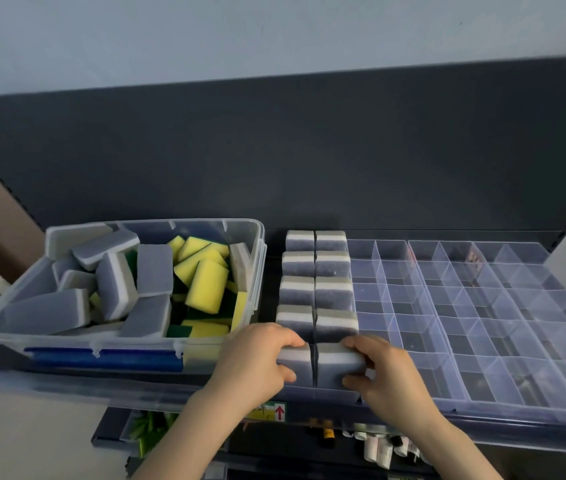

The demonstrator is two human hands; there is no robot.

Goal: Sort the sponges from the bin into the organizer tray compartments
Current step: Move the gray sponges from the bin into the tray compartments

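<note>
i see the bin (260, 244) and the organizer tray (482, 327) as clear, glossy plastic. the grey sponges (333, 292) look like matt foam with a white layer; the yellow sponges (207, 285) carry a rougher-looking green pad. the back panel (309, 150) is matt, dark.

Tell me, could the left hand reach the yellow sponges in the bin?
Probably, once freed: the left hand grips a grey sponge in the tray, but the bin beside it is open and yellow sponges lie on top.
</note>
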